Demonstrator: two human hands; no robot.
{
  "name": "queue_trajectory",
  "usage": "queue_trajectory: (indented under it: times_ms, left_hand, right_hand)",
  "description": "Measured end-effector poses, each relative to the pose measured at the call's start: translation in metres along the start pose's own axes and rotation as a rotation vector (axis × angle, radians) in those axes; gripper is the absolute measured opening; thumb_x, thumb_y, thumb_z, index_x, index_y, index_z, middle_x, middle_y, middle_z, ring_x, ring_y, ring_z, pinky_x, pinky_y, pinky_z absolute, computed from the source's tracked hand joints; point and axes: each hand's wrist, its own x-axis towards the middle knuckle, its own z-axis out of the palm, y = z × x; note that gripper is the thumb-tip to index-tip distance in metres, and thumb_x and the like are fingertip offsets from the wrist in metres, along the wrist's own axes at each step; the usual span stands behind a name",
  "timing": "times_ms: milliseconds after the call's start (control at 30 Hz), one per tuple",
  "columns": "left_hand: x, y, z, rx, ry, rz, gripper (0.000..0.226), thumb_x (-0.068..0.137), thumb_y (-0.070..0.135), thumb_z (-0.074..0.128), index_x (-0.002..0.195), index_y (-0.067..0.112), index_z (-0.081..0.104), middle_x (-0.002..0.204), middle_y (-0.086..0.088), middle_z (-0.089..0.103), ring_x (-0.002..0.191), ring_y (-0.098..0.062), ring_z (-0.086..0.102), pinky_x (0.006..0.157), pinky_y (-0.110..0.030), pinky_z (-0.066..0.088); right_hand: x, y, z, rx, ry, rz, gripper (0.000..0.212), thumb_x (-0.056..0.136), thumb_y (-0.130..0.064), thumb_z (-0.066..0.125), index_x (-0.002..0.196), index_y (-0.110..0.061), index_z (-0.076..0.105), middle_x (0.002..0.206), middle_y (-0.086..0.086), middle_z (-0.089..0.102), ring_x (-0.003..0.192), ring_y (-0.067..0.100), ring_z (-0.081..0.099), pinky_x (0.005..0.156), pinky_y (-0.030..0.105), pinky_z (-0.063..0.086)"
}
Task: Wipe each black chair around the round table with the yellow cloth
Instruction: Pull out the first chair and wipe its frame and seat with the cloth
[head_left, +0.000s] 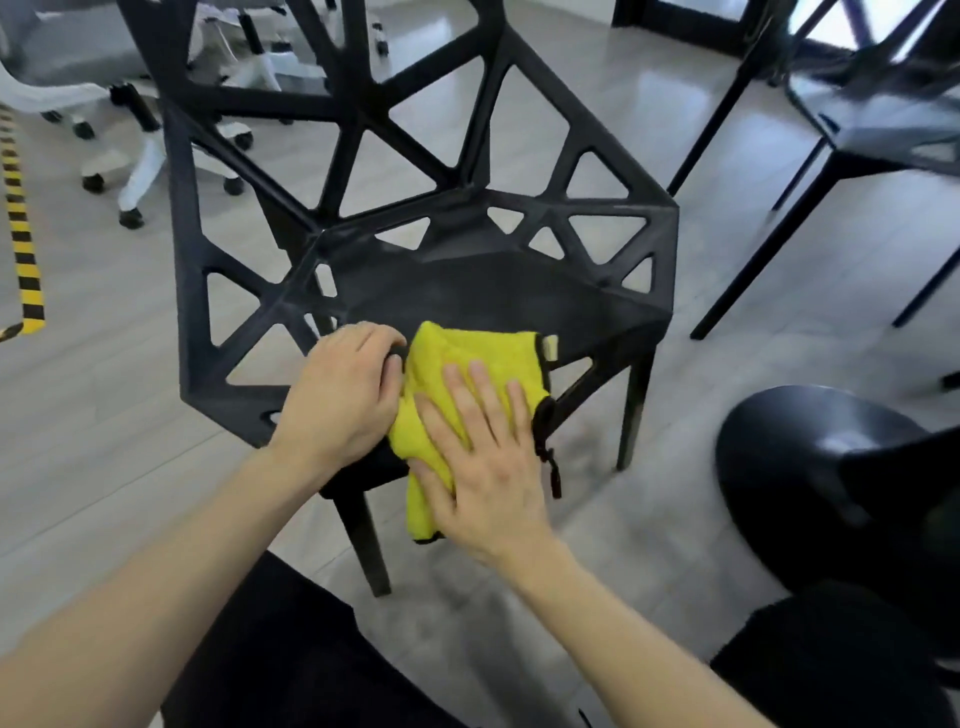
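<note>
Pressing flat on the yellow cloth (467, 374), right hand (483, 462) lies with fingers straight and spread; cloth sits on the front edge of the black chair (415, 218) seat, one end hanging over the edge. Left hand (337, 395): fingers curled over the seat's front-left rim, gripping it, just beside the cloth. Second black chair (852, 135) at right, well apart. White office chair bases (135, 171) and yellow-black floor tape (21, 234) at left.

My right hand (483, 457) lies on the yellow cloth (467, 364) at the black plastic chair's (467, 280) near seat edge, left hand (343, 395) just beside it.
</note>
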Motion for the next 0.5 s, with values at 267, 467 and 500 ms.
queue_trajectory:
  times_ms: [267, 467, 500]
  left_hand:
    - [0.109, 0.025, 0.014, 0.046, -0.528, -0.092, 0.091, 0.087, 0.092, 0.049, 0.164, 0.048, 0.033, 0.177, 0.002, 0.026, 0.164, -0.026, 0.022, 0.128, -0.057, 0.029]
    - [0.164, 0.03, 0.014, 0.007, -0.972, -0.301, 0.158, 0.028, 0.113, 0.062, 0.166, 0.06, 0.005, 0.181, 0.007, 0.0, 0.167, -0.027, 0.014, 0.133, -0.054, 0.019]
    - [0.167, 0.029, 0.016, 0.051, -0.995, -0.285, 0.162, 0.022, 0.115, 0.058, 0.166, 0.06, 0.006, 0.181, 0.007, 0.001, 0.166, -0.028, 0.015, 0.133, -0.054, 0.02]
  right_hand:
    - [0.038, 0.137, -0.022, -0.045, 0.118, 0.518, 0.069, 0.103, -0.072, 0.036, 0.158, -0.031, 0.048, 0.177, 0.003, 0.016, 0.165, 0.028, 0.006, 0.128, 0.06, 0.018]
    - [0.045, 0.086, -0.014, 0.035, 0.111, 0.585, 0.059, 0.106, -0.057, 0.046, 0.157, -0.027, 0.051, 0.177, 0.004, 0.016, 0.165, 0.025, 0.001, 0.131, 0.059, 0.007]
    - [0.028, 0.066, -0.015, 0.039, 0.059, 0.468, 0.057, 0.107, -0.055, 0.047, 0.157, -0.028, 0.05, 0.177, 0.004, 0.017, 0.165, 0.025, 0.002, 0.132, 0.056, 0.005]
